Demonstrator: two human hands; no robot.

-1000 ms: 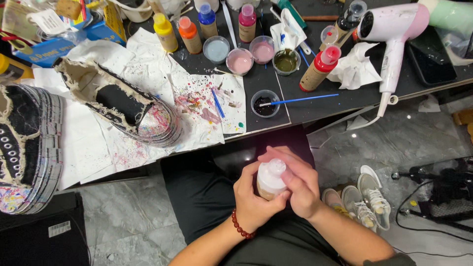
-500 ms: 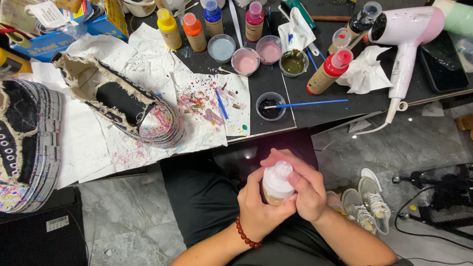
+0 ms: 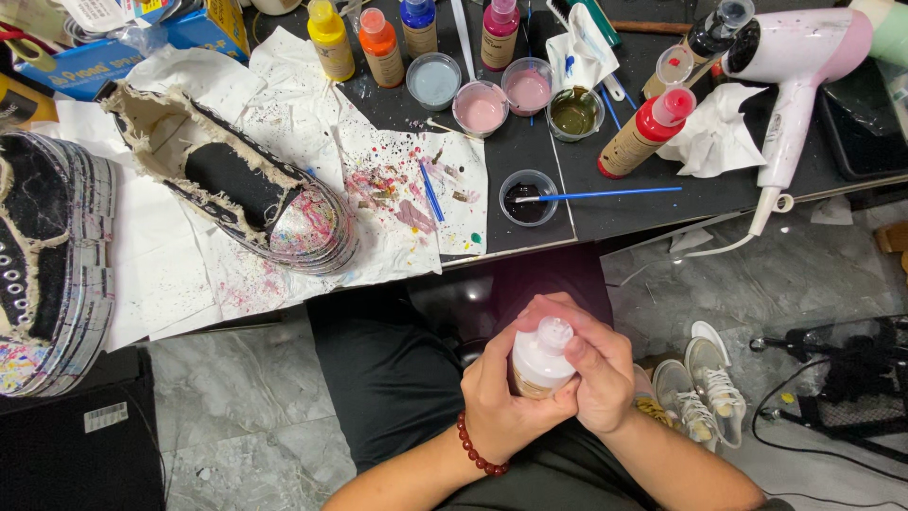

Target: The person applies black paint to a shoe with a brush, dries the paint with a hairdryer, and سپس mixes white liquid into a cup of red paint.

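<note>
White paint bottle (image 3: 541, 360) clasped upright over lap between 2 hands: left hand (image 3: 504, 402) wrapped around body, right hand (image 3: 596, 364) curled over shoulder beside cap. Table edge (image 3: 530, 248) well above fingertips; open floor (image 3: 236, 416) left of fingers, sneakers (image 3: 700, 393) just right.

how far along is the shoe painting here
Done: the frayed shoe already carries pink splatter on its toe. In hand: both hands, left and right, grip a white bottle over the lap. Left: the blue brush sits in the black paint cup.
</note>
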